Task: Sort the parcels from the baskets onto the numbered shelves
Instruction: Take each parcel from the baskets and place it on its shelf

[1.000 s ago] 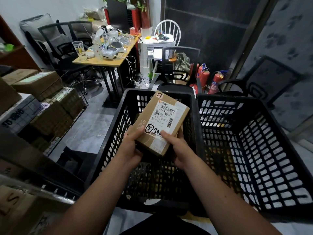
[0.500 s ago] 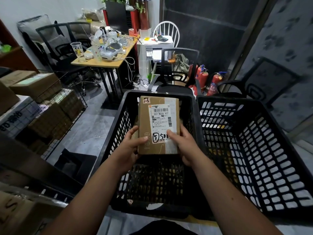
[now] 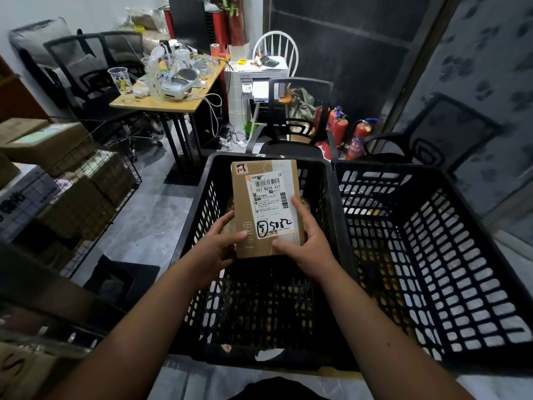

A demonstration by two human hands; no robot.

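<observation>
- The parcel point(image 3: 266, 207), a flat brown cardboard box, was held upright over the left basket point(image 3: 199, 203), its label side facing the camera and its long edge running from 6 to 12 o'clock.
- A white shipping label point(image 3: 269, 194) covered the box's upper right part; a circled "5" and further handwritten digits in black marker sat below it.
- The left hand point(image 3: 215, 248) gripped the parcel's lower left edge, thumb laid across the front face, the other fingers curled behind the box.
- The right hand point(image 3: 307, 241) gripped the lower right edge, thumb across the bottom of the face and fingers wrapped up along the side.
- The left basket, black and slotted, lay directly beneath the hands; brown shapes showed dimly through its floor, too dark to identify.
- The right basket point(image 3: 432, 226), of the same make, stood touching it at 3 o'clock.
- A wire rack point(image 3: 95, 203) with cardboard boxes point(image 3: 52, 145) stood at 9 o'clock.
- A wooden desk point(image 3: 173, 103) crowded with plastic cups and white devices was at 11 o'clock.
- A black mesh chair point(image 3: 297, 111) stood at 12 o'clock just behind the left basket, with red fire extinguishers point(image 3: 357, 137) on the floor at 1 o'clock.
- A white chair point(image 3: 275, 46) and a white printer point(image 3: 253, 82) stood farther back at 12 o'clock.
</observation>
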